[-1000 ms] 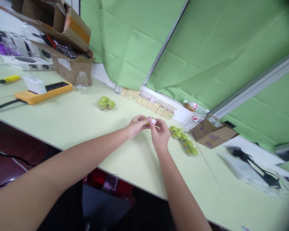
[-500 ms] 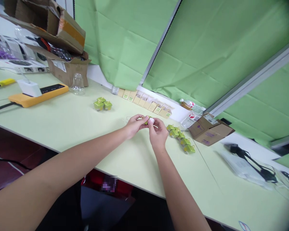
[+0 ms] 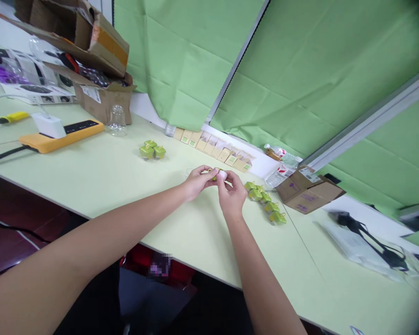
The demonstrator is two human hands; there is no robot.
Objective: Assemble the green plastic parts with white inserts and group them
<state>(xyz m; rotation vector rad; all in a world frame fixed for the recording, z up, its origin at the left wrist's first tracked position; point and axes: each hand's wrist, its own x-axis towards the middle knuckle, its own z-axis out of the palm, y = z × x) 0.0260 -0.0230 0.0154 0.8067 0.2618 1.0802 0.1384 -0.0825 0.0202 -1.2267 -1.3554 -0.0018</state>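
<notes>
Over the middle of the table, my left hand (image 3: pixel 197 182) and my right hand (image 3: pixel 232 194) meet with fingers closed around one small green-and-white piece (image 3: pixel 223 175). Its white end shows between the fingertips, and the rest is mostly hidden. To the right of my right hand stand several small containers (image 3: pixel 266 199) with green lids, yellow loops and clear bases. Left of my left hand is a cluster of similar green-lidded containers (image 3: pixel 152 150). Something thin and clear (image 3: pixel 185 174) lies just beyond my left hand, too faint to name.
A row of small tan cartons (image 3: pixel 214 150) lines the back edge. Plastic bottles (image 3: pixel 281 172) and a cardboard box (image 3: pixel 307 190) are at the back right, near a bag with black cables (image 3: pixel 373 244). At left are an orange power strip (image 3: pixel 64 135), a clear jar (image 3: pixel 117 122) and stacked cardboard boxes (image 3: pixel 106 100).
The whole view has shifted slightly, so things appear a little farther right. Both hands keep nearly the same grip on the small piece.
</notes>
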